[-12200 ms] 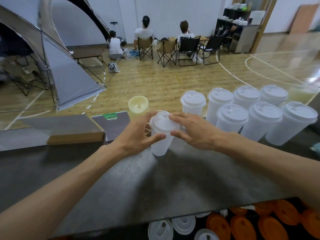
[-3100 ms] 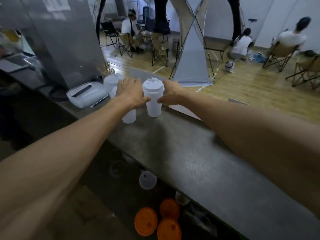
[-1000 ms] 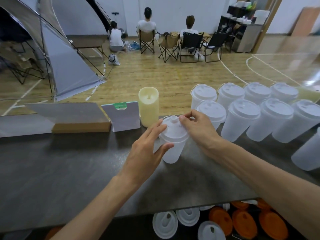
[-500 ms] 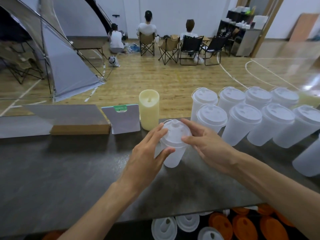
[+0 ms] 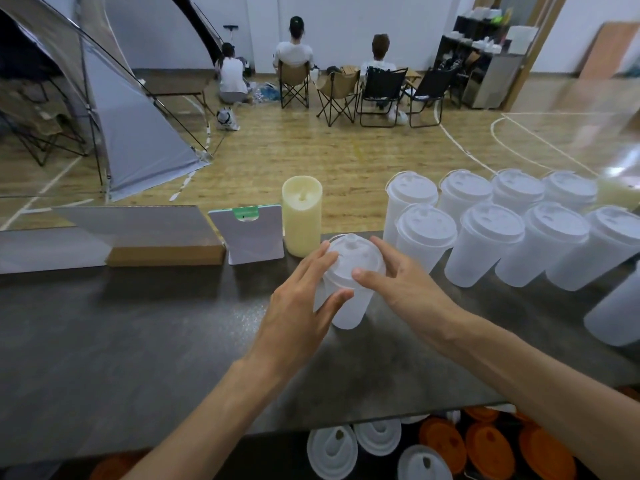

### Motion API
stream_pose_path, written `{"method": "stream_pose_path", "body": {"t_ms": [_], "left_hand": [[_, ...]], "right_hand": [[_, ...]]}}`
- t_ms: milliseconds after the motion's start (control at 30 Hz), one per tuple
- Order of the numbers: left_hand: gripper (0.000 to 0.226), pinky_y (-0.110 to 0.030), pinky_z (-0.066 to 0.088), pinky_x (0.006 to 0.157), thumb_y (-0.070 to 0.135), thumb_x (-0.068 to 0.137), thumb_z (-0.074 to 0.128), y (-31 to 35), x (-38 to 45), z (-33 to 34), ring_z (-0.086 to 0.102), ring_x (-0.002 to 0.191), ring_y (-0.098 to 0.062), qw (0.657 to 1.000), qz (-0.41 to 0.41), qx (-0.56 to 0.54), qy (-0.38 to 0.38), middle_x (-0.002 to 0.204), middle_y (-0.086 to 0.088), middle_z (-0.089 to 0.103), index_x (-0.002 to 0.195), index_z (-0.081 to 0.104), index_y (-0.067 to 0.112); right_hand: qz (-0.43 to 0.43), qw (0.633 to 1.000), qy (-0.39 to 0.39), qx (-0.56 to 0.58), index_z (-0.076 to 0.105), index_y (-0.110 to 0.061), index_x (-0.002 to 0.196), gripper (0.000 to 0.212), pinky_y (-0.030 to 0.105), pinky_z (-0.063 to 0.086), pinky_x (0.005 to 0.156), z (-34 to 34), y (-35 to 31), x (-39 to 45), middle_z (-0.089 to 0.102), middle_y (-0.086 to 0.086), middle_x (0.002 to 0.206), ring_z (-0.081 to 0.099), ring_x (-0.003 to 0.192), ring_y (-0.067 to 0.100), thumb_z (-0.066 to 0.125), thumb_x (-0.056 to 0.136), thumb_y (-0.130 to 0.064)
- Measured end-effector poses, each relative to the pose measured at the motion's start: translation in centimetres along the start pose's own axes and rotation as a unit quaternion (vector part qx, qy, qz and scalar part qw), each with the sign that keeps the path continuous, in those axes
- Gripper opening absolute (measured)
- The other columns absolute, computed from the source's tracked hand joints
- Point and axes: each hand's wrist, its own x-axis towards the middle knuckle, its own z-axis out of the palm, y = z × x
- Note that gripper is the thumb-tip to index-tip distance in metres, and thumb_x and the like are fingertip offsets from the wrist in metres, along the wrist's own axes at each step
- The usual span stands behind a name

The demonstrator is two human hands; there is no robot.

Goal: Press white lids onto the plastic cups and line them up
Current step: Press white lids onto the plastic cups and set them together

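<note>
Left hand [image 5: 298, 303] curled around the side of the cup [image 5: 349, 306], thumb in front, fingers at the lid's [image 5: 353, 261] left edge. Cup standing on the dark worktop [image 5: 138, 334], just in front of the candle [image 5: 302, 216]. Right hand [image 5: 405, 289] gripping the lid's right edge, thumb on top. Best to press evenly around the whole rim, holding the cup straight, until seated flat. Then to join the lidded cups [image 5: 485, 244] standing in rows at the right.
</note>
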Motion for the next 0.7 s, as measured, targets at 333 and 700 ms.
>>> {"method": "stream_pose_path", "body": {"t_ms": [333,700], "left_hand": [[0.055,-0.036,0.038,0.114,0.038,0.095,0.058,0.6,-0.1,0.3,0.043,0.139,-0.019,0.994,0.029,0.104,-0.016,0.153,-0.005,0.043,0.142,0.049,0.011],[0.064,-0.044,0.031,0.117,-0.002,0.083,0.061,0.9,-2.1,2.1,0.030,0.147,-0.027,0.963,0.169,0.208,-0.011,0.154,-0.018,0.038,0.144,0.044,-0.002]], "right_hand": [[-0.156,0.918,-0.019,-0.364,0.008,-0.036,0.154,0.067,0.017,0.000,0.112,-2.2,0.2,-0.8,0.000,-0.032,0.152,-0.005,0.140,-0.009,0.030,0.096,-0.062],[-0.225,0.841,-0.042,-0.491,0.008,-0.021,0.155,0.061,0.007,-0.013,0.106,-3.1,0.0,-0.7,-0.003,-0.010,0.159,-0.008,0.143,-0.002,0.021,0.102,-0.048]]}}
